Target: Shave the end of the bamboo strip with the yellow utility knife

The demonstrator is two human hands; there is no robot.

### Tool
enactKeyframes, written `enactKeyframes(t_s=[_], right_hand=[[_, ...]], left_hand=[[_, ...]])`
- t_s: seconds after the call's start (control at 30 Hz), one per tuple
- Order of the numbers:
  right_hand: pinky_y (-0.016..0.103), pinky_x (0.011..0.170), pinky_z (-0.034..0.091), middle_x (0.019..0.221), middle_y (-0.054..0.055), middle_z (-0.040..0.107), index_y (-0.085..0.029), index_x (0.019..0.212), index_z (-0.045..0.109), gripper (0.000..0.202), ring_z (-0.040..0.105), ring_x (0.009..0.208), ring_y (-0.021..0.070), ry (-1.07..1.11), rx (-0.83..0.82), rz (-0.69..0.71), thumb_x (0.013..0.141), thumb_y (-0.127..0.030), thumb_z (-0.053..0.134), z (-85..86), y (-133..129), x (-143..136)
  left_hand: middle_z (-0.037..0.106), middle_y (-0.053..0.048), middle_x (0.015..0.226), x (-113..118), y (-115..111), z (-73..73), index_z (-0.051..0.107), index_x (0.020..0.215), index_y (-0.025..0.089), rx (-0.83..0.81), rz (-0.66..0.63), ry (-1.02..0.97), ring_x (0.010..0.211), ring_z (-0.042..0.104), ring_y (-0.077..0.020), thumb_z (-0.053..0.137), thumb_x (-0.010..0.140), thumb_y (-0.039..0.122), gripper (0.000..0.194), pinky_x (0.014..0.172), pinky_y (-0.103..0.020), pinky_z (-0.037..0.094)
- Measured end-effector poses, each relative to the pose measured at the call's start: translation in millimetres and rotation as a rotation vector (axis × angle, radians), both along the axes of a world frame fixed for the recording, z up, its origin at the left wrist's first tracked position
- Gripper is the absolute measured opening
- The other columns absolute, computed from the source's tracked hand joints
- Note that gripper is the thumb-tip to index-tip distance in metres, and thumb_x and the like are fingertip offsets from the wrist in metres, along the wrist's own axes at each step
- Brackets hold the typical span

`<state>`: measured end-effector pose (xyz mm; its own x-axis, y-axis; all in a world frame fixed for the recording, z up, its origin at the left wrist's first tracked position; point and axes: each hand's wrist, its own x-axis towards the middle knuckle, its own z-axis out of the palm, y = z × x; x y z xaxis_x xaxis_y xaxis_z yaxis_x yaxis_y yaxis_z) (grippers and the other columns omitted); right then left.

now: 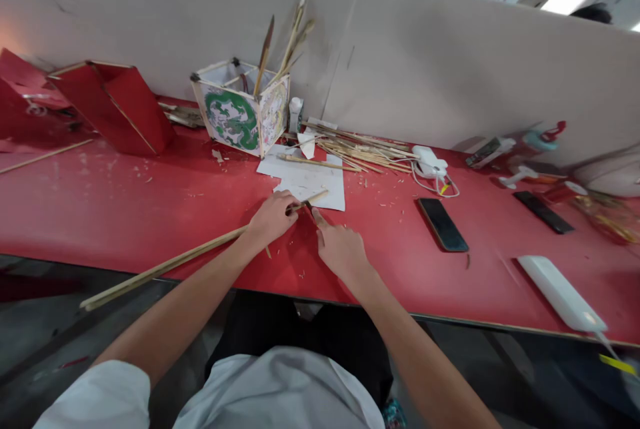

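Note:
My left hand (274, 217) is closed around a long pale bamboo strip (165, 265), which slants from beyond the table's front edge at the left up past my fingers. The strip's far tip lies over a white paper sheet (315, 181). On the right, my right hand (343, 246) is closed with its index finger stretched along a small dark knife (308, 206). Its blade meets the strip just beyond my left fingertips; the handle is mostly hidden in my palm. Small wood shavings lie on the red table around both hands.
A paper-sided box with a green dragon (231, 119) holds upright sticks at the back. Thin bamboo sticks (370, 151) lie beside a white charger (430, 161). A phone (443, 224) and a long white device (563, 292) are at right; a red panelled frame (113, 109) stands left.

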<state>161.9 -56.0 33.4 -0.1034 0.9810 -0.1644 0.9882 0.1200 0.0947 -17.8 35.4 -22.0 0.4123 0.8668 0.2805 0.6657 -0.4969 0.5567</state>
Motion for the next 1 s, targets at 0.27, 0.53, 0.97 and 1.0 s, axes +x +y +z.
enactKeyframes(t_s=[0.27, 0.53, 0.97, 1.0], right_hand=[[0.038, 0.075, 0.056, 0.096, 0.014, 0.075, -0.024, 0.166, 0.018, 0.066, 0.074, 0.089, 0.0293, 0.024, -0.016, 0.019, 0.102, -0.027, 0.034, 2.7, 21.9, -12.1], [0.039, 0.074, 0.055, 0.090, 0.013, 0.075, -0.024, 0.166, 0.013, 0.065, 0.074, 0.083, 0.0287, -0.017, -0.016, -0.002, 0.104, -0.031, 0.031, 0.3, -1.3, -5.1], [0.040, 0.079, 0.055, 0.097, 0.013, 0.075, -0.026, 0.167, 0.006, 0.067, 0.074, 0.089, 0.0292, 0.007, -0.028, -0.046, 0.104, -0.031, 0.031, 1.2, 5.0, -13.8], [0.040, 0.079, 0.055, 0.095, 0.013, 0.075, -0.026, 0.167, 0.005, 0.068, 0.074, 0.088, 0.0291, 0.007, -0.028, -0.051, 0.104, -0.032, 0.030, 0.8, 0.7, -12.5]], left_hand=[[0.069, -0.006, 0.099, -1.4, 1.3, 0.8, 0.073, 0.096, 0.018, 0.021, -0.036, 0.026, 0.096, 0.063, -0.0213, 0.057, 0.079, 0.005, 0.027, 0.093, -0.036, 0.052], [0.069, -0.006, 0.102, 0.9, -1.2, 0.9, 0.071, 0.095, 0.020, -0.005, -0.009, 0.019, 0.099, 0.060, -0.0215, 0.057, 0.080, 0.007, 0.024, 0.095, -0.037, 0.051], [0.070, -0.006, 0.098, 0.7, -4.3, 2.4, 0.071, 0.097, 0.020, -0.026, 0.002, 0.063, 0.102, 0.058, -0.0240, 0.058, 0.083, 0.007, 0.024, 0.093, -0.037, 0.051], [0.070, -0.006, 0.098, 0.9, -4.7, 2.7, 0.072, 0.097, 0.020, -0.028, 0.002, 0.055, 0.103, 0.058, -0.0241, 0.058, 0.083, 0.008, 0.023, 0.093, -0.037, 0.051]])
